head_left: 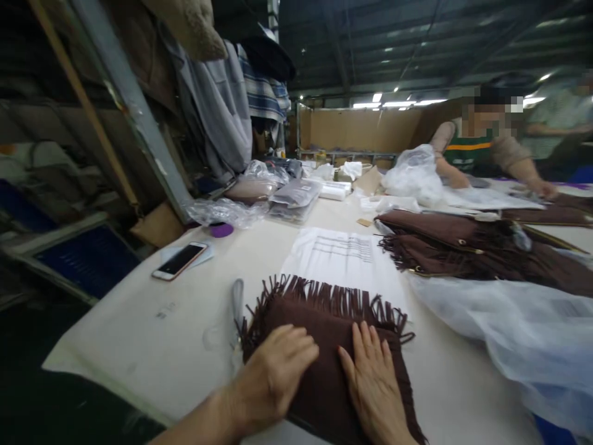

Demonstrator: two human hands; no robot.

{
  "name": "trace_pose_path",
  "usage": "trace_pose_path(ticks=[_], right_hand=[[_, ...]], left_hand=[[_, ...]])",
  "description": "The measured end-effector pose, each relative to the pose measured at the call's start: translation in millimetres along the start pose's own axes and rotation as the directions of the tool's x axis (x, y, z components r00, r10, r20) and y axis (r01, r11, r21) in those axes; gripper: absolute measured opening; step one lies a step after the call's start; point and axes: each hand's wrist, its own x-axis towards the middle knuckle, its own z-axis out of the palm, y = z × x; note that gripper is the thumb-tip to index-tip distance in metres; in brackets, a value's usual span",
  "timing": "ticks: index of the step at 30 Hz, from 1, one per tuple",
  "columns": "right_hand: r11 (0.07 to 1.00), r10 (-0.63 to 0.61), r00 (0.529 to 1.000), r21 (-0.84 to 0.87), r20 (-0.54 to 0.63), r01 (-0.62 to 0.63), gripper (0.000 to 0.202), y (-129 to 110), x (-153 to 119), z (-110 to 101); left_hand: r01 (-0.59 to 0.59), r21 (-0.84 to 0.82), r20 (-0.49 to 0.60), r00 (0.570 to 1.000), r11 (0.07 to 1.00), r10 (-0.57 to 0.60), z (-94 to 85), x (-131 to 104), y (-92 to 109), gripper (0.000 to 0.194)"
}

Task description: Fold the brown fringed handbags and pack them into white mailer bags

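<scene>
A broad table with a pale covering fills most of the view, and across its far right side a co-worker in a dark green top with an orange stripe leans over it, arms reaching down to the things there. Near the right edge spreads a crumpled clear plastic sheet, and just beyond it lies a pile of brown fringed pieces with zips showing. A single brown fringed cloth lies flat at the near side of the table, under both hands, its fringe pointing away from the wearer and overlapping a printed white sheet. The right hand is open, palm down on the cloth with its fingers spread; the left hand is curled over the cloth's left part, though I cannot tell whether its fingertips pinch any fabric. Farther left, a phone rests partly on a pale blue slip, near a purple roll. Smallest is a tan tag beyond the printed sheet.
</scene>
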Motion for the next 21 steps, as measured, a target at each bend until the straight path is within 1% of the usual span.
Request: trace_pose_path(ticks=[1,2,3,4,5,6,7,8,9,11,12,13,14,15,16,17,18,19,20,21], right_hand=[[0.999,-0.028,0.999,-0.019,-0.036,0.028,0.04,2,-1,3],[0.998,-0.049,0.997,-0.033,-0.061,0.047,0.042,3,-2,5],[0.997,-0.069,0.994,-0.044,-0.08,0.065,0.043,4,-3,5],[0.995,-0.085,0.992,-0.053,-0.093,0.08,0.044,5,-4,5],[0.994,-0.095,0.99,-0.06,-0.105,0.089,0.044,6,-4,5],[0.993,-0.103,0.988,-0.065,-0.117,0.096,0.044,7,-5,5],[0.992,-0.111,0.985,-0.069,-0.13,0.103,0.045,8,-6,6],[0.991,-0.123,0.983,-0.073,-0.139,0.114,0.045,10,-6,7],[0.989,-0.136,0.981,-0.079,-0.139,0.126,0.046,11,-6,8],[0.986,-0.151,0.982,-0.091,-0.115,0.141,0.047,15,-6,9],[0.985,-0.152,0.984,-0.096,-0.089,0.143,0.047,16,-5,10],[0.985,-0.146,0.987,-0.1,-0.064,0.139,0.047,17,-5,10],[0.986,-0.139,0.99,-0.104,-0.04,0.134,0.047,17,-5,10],[0.985,-0.136,0.99,-0.11,-0.025,0.132,0.046,18,-5,10],[0.982,-0.147,0.989,-0.119,-0.016,0.144,0.045,20,-6,11],[0.978,-0.166,0.986,-0.129,-0.012,0.163,0.044,22,-7,12],[0.973,-0.188,0.982,-0.138,-0.011,0.184,0.043,25,-8,15],[0.969,-0.207,0.978,-0.141,-0.005,0.204,0.042,29,-10,19],[0.966,-0.219,0.976,-0.137,0.002,0.218,0.041,33,-12,24],[0.967,-0.22,0.975,-0.128,0.01,0.219,0.04,38,-13,30]], left_hand=[[0.098,0.045,-0.038,0.995,0.994,-0.096,-9.0,-4,-20,0.038],[0.189,0.091,-0.021,0.982,0.978,-0.188,-15.5,-8,-40,0.038],[0.224,0.144,0.054,0.971,0.964,-0.233,-19.6,-14,-59,0.037],[0.248,0.17,0.086,0.96,0.954,-0.265,-21.9,-20,-76,0.033],[0.265,0.196,0.123,0.949,0.944,-0.292,-23.3,-27,-90,0.029],[0.277,0.221,0.15,0.938,0.935,-0.313,-24.9,-36,-99,0.026],[0.295,0.245,0.162,0.927,0.924,-0.339,-27.2,-45,-103,0.025],[0.317,0.273,0.173,0.913,0.908,-0.37,-30.6,-55,-103,0.026],[0.343,0.303,0.178,0.896,0.889,-0.407,-35.3,-66,-99,0.028],[0.405,0.368,0.172,0.855,0.837,-0.489,-46.5,-87,-81,0.03],[0.449,0.389,0.19,0.816,0.805,-0.546,-52.0,-95,-69,0.031],[0.504,0.391,0.219,0.762,0.77,-0.61,-56.7,-100,-56,0.032],[0.574,0.364,0.265,0.692,0.734,-0.672,-60.1,-102,-44,0.032],[0.653,0.3,0.305,0.625,0.695,-0.718,-61.9,-102,-33,0.032],[0.734,0.201,0.347,0.565,0.648,-0.748,-62.0,-99,-23,0.032],[0.81,0.077,0.381,0.515,0.582,-0.768,-60.5,-93,-15,0.033],[0.87,-0.057,0.402,0.469,0.49,-0.786,-57.6,-87,-9,0.034],[0.912,-0.194,0.436,0.41,0.361,-0.801,-53.6,-81,-5,0.036],[0.928,-0.319,0.501,0.336,0.19,-0.797,-48.8,-75,-2,0.038],[0.908,-0.419,0.595,0.262,-0.015,-0.76,-43.7,-71,-1,0.041]])
